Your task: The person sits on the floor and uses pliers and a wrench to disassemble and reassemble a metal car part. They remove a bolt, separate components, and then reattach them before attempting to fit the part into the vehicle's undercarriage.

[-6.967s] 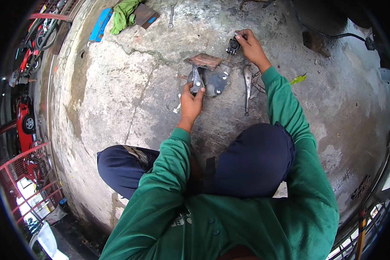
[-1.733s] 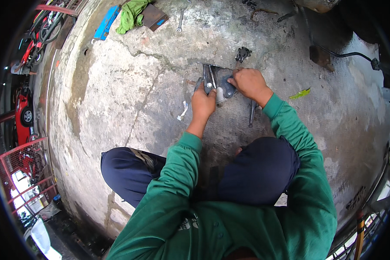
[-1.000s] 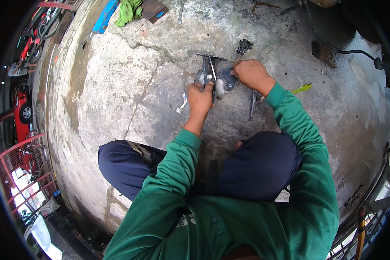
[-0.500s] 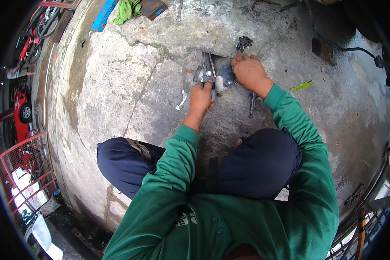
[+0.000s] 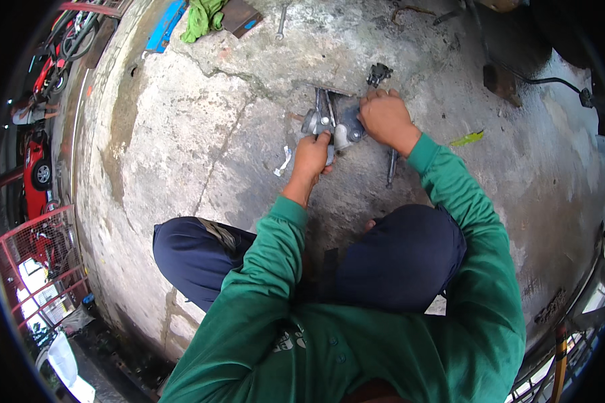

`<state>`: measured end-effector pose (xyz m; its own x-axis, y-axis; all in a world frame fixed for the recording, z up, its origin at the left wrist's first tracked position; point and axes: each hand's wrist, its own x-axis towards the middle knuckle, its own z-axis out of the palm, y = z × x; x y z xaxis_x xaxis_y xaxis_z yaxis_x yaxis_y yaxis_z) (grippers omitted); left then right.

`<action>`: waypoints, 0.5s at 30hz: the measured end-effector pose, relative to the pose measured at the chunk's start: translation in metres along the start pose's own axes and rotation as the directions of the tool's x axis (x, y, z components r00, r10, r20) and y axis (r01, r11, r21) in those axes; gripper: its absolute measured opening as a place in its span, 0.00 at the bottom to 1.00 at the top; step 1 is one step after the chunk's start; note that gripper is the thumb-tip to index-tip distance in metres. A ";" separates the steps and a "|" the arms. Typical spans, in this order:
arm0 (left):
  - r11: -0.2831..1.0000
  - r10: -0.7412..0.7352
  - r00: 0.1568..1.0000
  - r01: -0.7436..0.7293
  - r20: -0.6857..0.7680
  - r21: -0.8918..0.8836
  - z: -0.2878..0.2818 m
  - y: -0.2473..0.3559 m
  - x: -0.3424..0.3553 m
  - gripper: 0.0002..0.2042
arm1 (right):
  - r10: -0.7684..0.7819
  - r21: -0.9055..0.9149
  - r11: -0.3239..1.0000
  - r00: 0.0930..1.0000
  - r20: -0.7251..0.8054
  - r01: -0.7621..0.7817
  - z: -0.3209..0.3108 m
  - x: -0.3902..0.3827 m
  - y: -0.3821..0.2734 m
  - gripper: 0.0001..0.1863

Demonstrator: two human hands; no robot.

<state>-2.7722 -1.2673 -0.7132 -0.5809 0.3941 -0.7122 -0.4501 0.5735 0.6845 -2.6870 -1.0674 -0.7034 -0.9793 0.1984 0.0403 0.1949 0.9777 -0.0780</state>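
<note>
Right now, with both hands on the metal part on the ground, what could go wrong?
1. The left hand and right hand grip the grey metal part bare; a slip might pinch a finger.
2. A small black piece lies loose beyond the part and could be knocked away.
3. The tool beside the right forearm may get nudged.

The concrete floor looks rough, matt, cracked and stained. The part under both hands is dull grey metal with a few shiny spots. Beside it lies a matt steel wrench. The green rag is soft cloth.
</note>
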 end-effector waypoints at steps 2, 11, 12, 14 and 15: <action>1.000 0.007 1.000 -0.007 0.017 0.002 -0.001 0.008 0.006 0.19 | -0.080 -0.126 0.991 0.973 -0.217 0.054 0.011 -0.003 0.001 0.19; 1.000 0.009 1.000 -0.009 0.021 0.019 0.002 0.008 0.003 0.20 | -0.079 -0.083 0.994 0.987 -0.142 0.067 0.003 -0.003 0.008 0.17; 1.000 0.009 0.999 -0.010 0.036 0.010 -0.001 0.009 0.006 0.20 | -0.017 0.002 1.000 0.998 -0.059 0.018 0.008 -0.004 0.011 0.18; 1.000 -0.003 1.000 0.004 0.030 -0.010 -0.002 0.006 0.006 0.20 | 0.072 0.161 0.983 0.990 0.124 -0.092 0.001 0.001 0.006 0.19; 1.000 -0.010 1.000 0.010 0.021 -0.016 0.000 0.005 0.004 0.20 | 0.094 0.178 0.977 0.987 0.130 -0.116 0.004 -0.001 0.006 0.19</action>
<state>-2.7771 -1.2631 -0.7122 -0.5623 0.4031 -0.7220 -0.4666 0.5662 0.6795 -2.6851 -1.0616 -0.7078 -0.9556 0.2785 -0.0966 0.2942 0.9203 -0.2579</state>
